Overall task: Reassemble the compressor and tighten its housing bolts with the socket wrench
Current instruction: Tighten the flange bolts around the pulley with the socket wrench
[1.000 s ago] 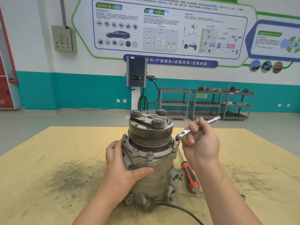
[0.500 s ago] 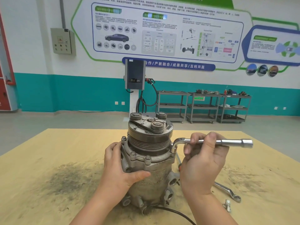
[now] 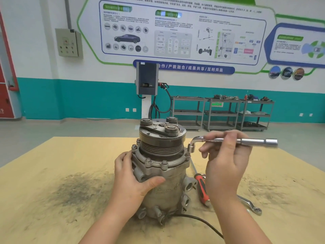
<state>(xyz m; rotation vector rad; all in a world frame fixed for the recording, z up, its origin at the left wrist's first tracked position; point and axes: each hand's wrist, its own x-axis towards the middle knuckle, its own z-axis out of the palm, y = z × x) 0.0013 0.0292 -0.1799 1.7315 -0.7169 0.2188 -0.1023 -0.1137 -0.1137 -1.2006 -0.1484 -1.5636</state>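
The right hand (image 3: 226, 162) holds the socket wrench (image 3: 233, 142) by its long bar, fingers curled over the shaft, with the bar lying roughly level and pointing toward the right edge of the counter (image 3: 52, 173). The wrench's bent socket end hangs just above the bolt (image 3: 187, 154) on the right side of the housing flange; whether it touches the bolt head cannot be told, but it does not look seated. The left hand (image 3: 131, 180) grips the compressor (image 3: 161, 166) from the left side, thumb across the front of the body, fingers round the flange, bracing it. The compressor stands upright near the middle of the counter, pulley end up, with 2 more bolts visible along the front of the flange.

The step in hand appears to be tightening the housing bolts, with the wrench being reset on the right-hand bolt. The next move calls for lowering the socket squarely over the bolt head before turning, while the left hand resists the twist.

A red-handled screwdriver (image 3: 202, 189) and a ring spanner (image 3: 249, 206) lie on the counter to the right of the compressor, and a black cable (image 3: 198, 220) runs toward the near edge.
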